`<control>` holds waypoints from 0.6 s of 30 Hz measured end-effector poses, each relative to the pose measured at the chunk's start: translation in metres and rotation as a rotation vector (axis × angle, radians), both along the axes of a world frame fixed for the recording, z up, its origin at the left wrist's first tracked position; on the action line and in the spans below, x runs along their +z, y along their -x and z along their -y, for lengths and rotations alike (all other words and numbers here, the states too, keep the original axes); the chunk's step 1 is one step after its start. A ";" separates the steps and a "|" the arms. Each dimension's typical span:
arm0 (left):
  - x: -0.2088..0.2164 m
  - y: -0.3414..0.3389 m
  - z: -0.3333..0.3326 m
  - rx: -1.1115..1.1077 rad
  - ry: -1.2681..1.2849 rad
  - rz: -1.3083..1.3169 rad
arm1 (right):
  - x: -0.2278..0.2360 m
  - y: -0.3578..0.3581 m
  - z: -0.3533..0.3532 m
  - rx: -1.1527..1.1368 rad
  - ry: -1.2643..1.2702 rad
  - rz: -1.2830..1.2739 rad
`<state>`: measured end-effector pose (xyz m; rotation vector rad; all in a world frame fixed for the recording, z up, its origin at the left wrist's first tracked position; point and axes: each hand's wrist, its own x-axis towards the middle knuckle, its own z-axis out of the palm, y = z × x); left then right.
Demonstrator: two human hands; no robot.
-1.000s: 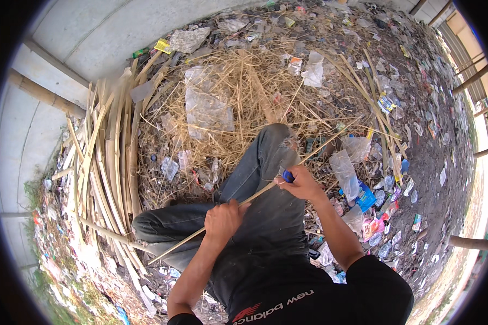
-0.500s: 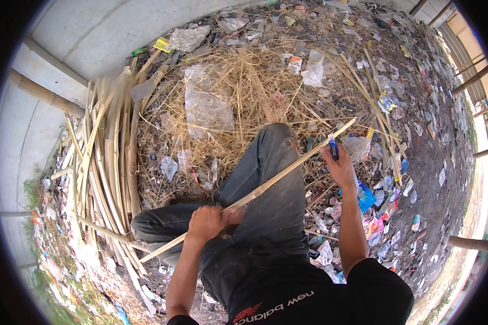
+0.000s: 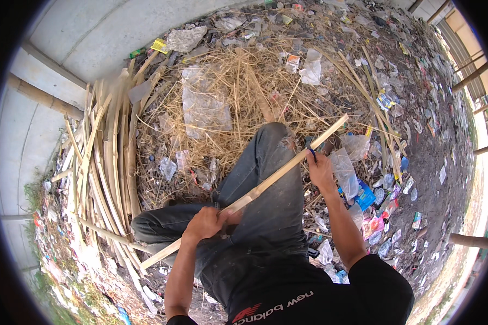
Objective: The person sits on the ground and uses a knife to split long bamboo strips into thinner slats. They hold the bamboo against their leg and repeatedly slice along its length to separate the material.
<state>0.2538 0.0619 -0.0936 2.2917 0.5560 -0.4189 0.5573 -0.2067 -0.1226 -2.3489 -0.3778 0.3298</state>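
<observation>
A long pale bamboo strip [image 3: 271, 180] slants across my bent legs, its low end by my left knee and its high end beyond my right knee. My left hand [image 3: 205, 222] is closed around its lower half. Near the upper end, my right hand [image 3: 322, 172] is closed on a small blue-handled tool [image 3: 311, 154], held against the strip's edge. The tool looks like a knife, but the fingers and the strip hide most of it, blade included.
Many split bamboo strips [image 3: 106, 157] are piled to my left beside a concrete wall [image 3: 92, 27]. Thin straw-like shavings [image 3: 244, 92] and a clear plastic sheet [image 3: 206, 105] lie ahead. Plastic litter [image 3: 366, 195] is scattered on the right, with a few loose strips [image 3: 382, 114].
My right hand has moved left and slightly down along the strip, bringing the blue tool back from the far end. The strip has turned slightly, showing a broader face. My left hand keeps its grip.
</observation>
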 end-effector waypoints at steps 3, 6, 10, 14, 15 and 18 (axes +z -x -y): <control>0.001 0.003 0.000 0.001 0.037 0.011 | 0.004 0.008 -0.002 0.041 -0.113 -0.081; 0.012 -0.005 0.003 0.000 0.060 -0.016 | -0.004 0.018 -0.001 0.104 -0.090 -0.099; 0.006 0.001 0.003 -0.005 0.041 -0.112 | 0.002 0.026 -0.006 0.091 -0.036 -0.064; -0.007 0.006 0.007 0.027 0.041 -0.011 | -0.008 0.030 -0.005 0.136 -0.040 -0.115; -0.012 0.009 0.008 0.036 0.033 0.043 | -0.006 0.033 -0.006 0.139 -0.042 -0.126; 0.007 -0.004 0.010 0.048 0.092 -0.018 | 0.000 0.033 -0.008 0.144 -0.051 -0.144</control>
